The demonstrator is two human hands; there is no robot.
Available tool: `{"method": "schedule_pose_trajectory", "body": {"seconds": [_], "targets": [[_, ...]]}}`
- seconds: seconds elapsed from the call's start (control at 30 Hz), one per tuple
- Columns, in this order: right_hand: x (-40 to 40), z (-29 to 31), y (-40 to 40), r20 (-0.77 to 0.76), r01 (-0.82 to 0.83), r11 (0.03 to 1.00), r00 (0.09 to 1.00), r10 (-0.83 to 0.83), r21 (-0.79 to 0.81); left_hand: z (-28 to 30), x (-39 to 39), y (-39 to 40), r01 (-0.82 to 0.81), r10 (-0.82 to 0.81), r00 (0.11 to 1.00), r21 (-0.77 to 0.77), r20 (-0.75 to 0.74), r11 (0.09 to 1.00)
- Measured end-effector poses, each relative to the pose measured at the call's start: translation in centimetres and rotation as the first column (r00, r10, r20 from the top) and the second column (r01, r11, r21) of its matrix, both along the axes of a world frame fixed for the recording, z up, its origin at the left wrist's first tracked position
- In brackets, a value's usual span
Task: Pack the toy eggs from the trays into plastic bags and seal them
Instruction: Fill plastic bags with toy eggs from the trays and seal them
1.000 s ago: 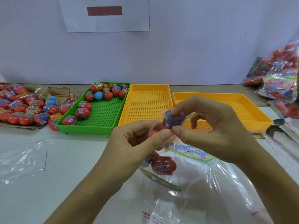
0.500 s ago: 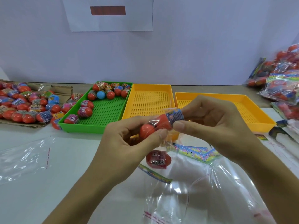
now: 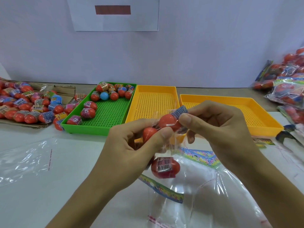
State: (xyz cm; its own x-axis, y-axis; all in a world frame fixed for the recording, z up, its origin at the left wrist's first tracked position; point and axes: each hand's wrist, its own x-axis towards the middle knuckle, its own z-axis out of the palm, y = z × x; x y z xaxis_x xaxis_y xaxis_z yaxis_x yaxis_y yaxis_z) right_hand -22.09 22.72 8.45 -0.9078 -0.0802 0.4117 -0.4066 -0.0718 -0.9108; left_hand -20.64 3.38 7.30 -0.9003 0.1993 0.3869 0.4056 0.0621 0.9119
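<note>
Both grips pinch eggs through my plastic bag [image 3: 205,186]: left hand [image 3: 131,150] a red egg [image 3: 148,133], right hand [image 3: 218,127] a blue-labelled egg [image 3: 171,120]; label writing unreadable.

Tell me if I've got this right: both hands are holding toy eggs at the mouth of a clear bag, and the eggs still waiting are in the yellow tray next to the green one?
Not quite. The head view shows the waiting eggs in the green tray; the yellow tray beside it holds none. The rest stands: left hand and right hand hold toy eggs at the clear bag.
</note>
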Motion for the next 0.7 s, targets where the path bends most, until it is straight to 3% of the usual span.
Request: {"method": "schedule_pose_trajectory", "body": {"seconds": [0.23, 0.57, 0.7], "targets": [[0.17, 0.26, 0.15, 0.058, -0.126, 0.991, 0.991, 0.123, 0.05, -0.08, -0.45, -0.18, 0.038, -0.041, 0.998, 0.064, 0.049, 0.997], [0.08, -0.1, 0.15, 0.014, -0.139, 0.989, 0.99, 0.139, 0.04, -0.24, -0.86, -0.17, 0.095, -0.105, 0.993, 0.149, 0.056, 0.984], [0.14, 0.03, 0.16, 0.016, -0.125, 0.99, 0.992, 0.124, 0.069, -0.15, -0.83, -0.45, 0.088, -0.093, 0.995, 0.112, 0.041, 0.99]]}}
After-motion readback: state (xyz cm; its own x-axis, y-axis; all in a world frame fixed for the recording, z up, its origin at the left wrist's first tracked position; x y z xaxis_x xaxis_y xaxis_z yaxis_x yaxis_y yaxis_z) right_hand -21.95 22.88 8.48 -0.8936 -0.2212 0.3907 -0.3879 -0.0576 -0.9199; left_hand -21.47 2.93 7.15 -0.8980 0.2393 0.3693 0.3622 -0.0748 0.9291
